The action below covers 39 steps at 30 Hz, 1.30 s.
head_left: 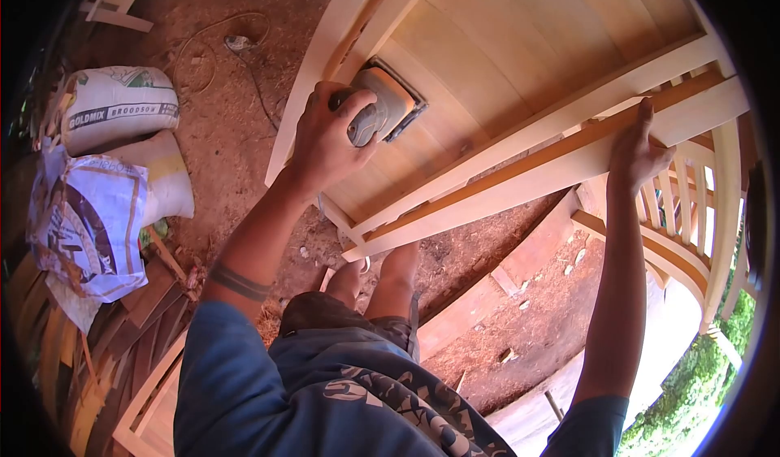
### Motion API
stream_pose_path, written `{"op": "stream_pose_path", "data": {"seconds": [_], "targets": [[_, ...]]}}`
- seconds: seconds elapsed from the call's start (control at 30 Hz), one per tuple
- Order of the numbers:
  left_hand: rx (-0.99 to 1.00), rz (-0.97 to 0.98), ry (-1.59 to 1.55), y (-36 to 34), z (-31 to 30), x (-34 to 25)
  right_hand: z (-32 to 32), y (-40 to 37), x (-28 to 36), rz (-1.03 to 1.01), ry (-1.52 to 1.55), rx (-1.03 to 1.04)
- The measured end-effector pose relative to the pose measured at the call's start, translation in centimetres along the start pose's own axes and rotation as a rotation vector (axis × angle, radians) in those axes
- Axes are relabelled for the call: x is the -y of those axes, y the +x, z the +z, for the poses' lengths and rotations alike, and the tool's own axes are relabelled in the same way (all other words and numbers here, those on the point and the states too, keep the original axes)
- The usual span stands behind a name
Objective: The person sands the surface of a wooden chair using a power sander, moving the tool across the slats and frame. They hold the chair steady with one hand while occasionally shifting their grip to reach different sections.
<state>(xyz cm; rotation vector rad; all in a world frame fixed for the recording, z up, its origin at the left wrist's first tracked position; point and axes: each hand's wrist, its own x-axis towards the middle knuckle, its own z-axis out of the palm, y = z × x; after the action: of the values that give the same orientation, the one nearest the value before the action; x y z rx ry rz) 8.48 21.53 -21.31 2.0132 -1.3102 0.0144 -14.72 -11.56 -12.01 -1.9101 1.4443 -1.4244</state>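
My left hand is wrapped round an orange and grey electric sander. The sander's dark pad lies against the pale wooden panel, close to the panel's left frame rail. Over on the right, my right hand grips the top of a long wooden rail of the same piece of furniture, thumb laid over its edge. Part of the sander's body is hidden behind my left fingers.
Stuffed sacks stand on the dirt floor at left, above stacked wood offcuts. A cord trails across the ground. A slatted wooden piece stands at right. Planks lie behind my legs.
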Motion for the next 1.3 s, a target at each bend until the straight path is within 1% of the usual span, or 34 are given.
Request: {"op": "stream_pose_path", "data": {"seconds": [0.07, 0.17, 0.3, 0.53, 0.73, 0.83, 0.87, 0.97, 1.13, 1.23, 1.3], "targets": [[0.0, 0.0, -0.003, 0.1, -0.1, -0.1, -0.1, 0.0, -0.1, -0.016, -0.018, -0.002], [0.013, -0.015, -0.014, 1.8, -0.5, -1.1, 0.0, -0.8, 1.1, -0.012, 0.073, -0.018], [0.017, -0.024, -0.024, 2.3, -0.7, -1.1, 0.2, -0.2, 0.1, 0.009, 0.0, -0.027], [0.007, -0.001, 0.012, 0.2, -0.2, -0.3, -0.2, 0.0, 0.4, 0.02, -0.069, -0.004], [-0.048, 0.032, -0.02, 2.8, -0.1, -1.2, 0.1, 0.1, 0.0, 0.001, -0.078, -0.027], [-0.036, 0.008, -0.042, 2.8, -0.3, -1.3, 0.1, 0.0, 0.4, 0.006, -0.057, -0.026], [-0.029, 0.003, -0.031, 2.4, -0.3, -1.2, 0.1, -0.1, 0.6, 0.012, -0.048, -0.021], [-0.01, -0.008, -0.017, 0.6, 0.1, -0.1, 0.5, -0.5, 0.8, -0.027, 0.103, -0.04], [0.05, -0.068, 0.006, -3.2, 0.3, 1.2, 0.3, -0.3, 0.5, -0.009, 0.076, -0.008], [0.056, -0.106, -0.005, -4.5, 0.5, 1.3, 0.1, -0.1, 0.1, 0.018, 0.043, -0.002], [0.02, -0.107, -0.031, -4.5, 0.7, 1.2, 0.1, 0.1, -0.2, 0.021, 0.028, -0.004]]}}
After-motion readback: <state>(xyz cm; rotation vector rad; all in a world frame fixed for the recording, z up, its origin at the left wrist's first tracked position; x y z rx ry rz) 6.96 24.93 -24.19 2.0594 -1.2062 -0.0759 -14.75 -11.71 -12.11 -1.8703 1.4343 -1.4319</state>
